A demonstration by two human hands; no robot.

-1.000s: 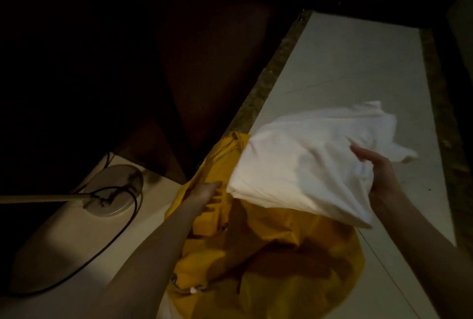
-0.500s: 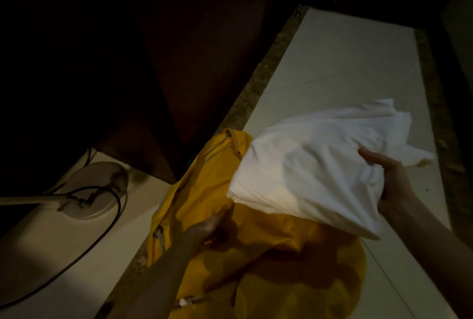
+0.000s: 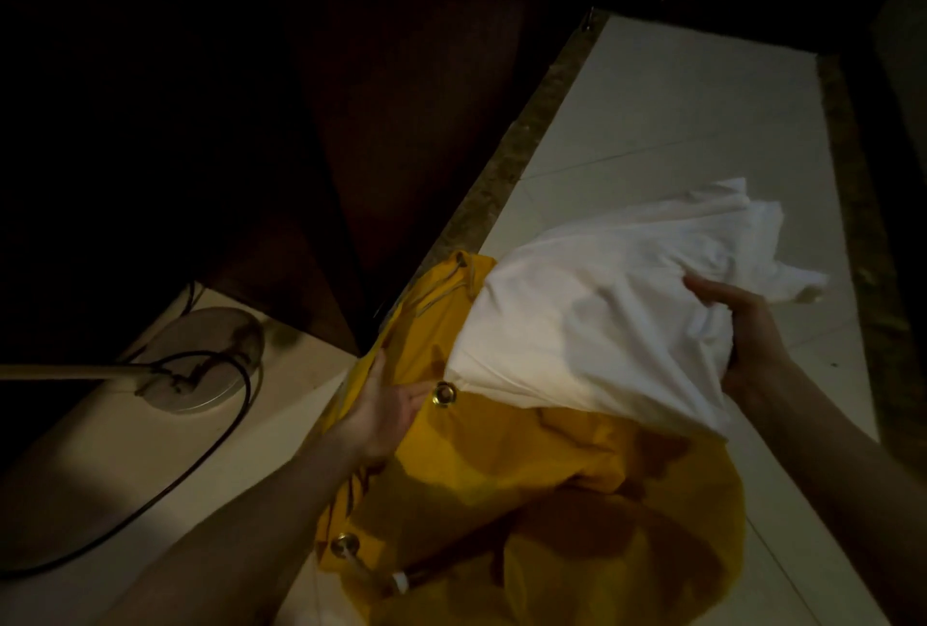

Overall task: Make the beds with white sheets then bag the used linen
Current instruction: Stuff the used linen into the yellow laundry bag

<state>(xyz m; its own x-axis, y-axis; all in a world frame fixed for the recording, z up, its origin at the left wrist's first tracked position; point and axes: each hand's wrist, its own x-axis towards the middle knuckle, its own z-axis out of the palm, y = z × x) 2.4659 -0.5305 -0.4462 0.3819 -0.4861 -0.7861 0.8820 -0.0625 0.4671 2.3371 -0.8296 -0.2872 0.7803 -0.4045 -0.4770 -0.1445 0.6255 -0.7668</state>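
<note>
A pale tiled floor (image 3: 667, 88) runs from the near edge away to the far end, bordered on each long side by a dark speckled strip (image 3: 506, 163), with deep shadow beyond the left border. On the floor near its left border lies a big yellow laundry bag (image 3: 552, 500), slumped and open toward the far end, with brass eyelets along its rim and a pale cord threaded through them. A bundle of white linen (image 3: 602, 319) hangs over the bag's far part, its lower left end touching the rim beside one eyelet (image 3: 443, 394), its upper right end crumpled and raised clear of the floor. To the left of the bag, on a separate lighter patch of floor, stands the round base of a floor lamp (image 3: 210, 359) with its pole leaning off the left edge and a black cable (image 3: 190, 465) looping round the base and trailing toward the near left corner. The right hand (image 3: 742, 339) grasps the right end of the linen, fingers curled into the cloth. The left hand (image 3: 386, 409) holds the bag's rim just beside the eyelet, thumb on top of the yellow fabric and fingers tucked beneath it.
</note>
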